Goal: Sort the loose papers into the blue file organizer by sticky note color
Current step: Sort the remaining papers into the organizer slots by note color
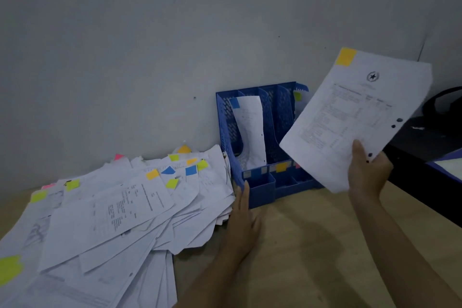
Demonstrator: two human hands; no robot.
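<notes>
- Head view: the right hand (368, 167) is raised over the right side of the table (300, 237), its thumb and fingers pinching the lower edge of a printed sheet (357, 120) held tilted in the air.
- That sheet carries a yellow sticky note (346, 57) at its top left corner and hides part of the organizer's right side.
- The left hand (243, 217) lies with straight fingers and grips nothing, between the paper pile and the organizer, its fingertips by the organizer's front left corner.
- The blue file organizer (226, 117) stands against the wall (150, 45); its left slot holds a curled paper with a blue sticky note (234, 102).
- The loose papers (112, 220) lie fanned across the left of the table, tagged with yellow, green, blue and pink notes.
- A dark object (435, 137) sits at the right edge.
</notes>
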